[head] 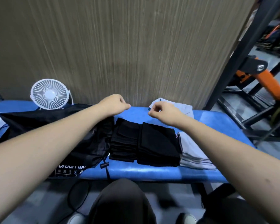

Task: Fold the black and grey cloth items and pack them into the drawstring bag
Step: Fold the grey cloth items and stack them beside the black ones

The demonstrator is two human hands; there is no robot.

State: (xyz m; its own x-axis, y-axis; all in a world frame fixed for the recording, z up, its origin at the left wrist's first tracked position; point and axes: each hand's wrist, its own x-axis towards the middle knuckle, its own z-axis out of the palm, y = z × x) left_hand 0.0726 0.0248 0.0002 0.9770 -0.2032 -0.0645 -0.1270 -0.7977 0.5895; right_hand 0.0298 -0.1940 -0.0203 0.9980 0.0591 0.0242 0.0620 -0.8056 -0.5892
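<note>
I count two black stacks (pixel 123 141) (pixel 158 146) at centre frame and one grey stack (pixel 194 152) to their right; I can't count the pieces in each. One loose grey cloth (pixel 170 105) sits above, one black bag (pixel 44 125) at left, one white fan (pixel 49 94) upper left. Two hands: left (pixel 114 103), right (pixel 164 111).

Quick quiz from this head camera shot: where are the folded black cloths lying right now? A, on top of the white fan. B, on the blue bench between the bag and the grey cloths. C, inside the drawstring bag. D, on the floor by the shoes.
B: the two stacks of folded black cloths sit on the blue bench, with the drawstring bag to their left and the grey cloths to their right.
</note>
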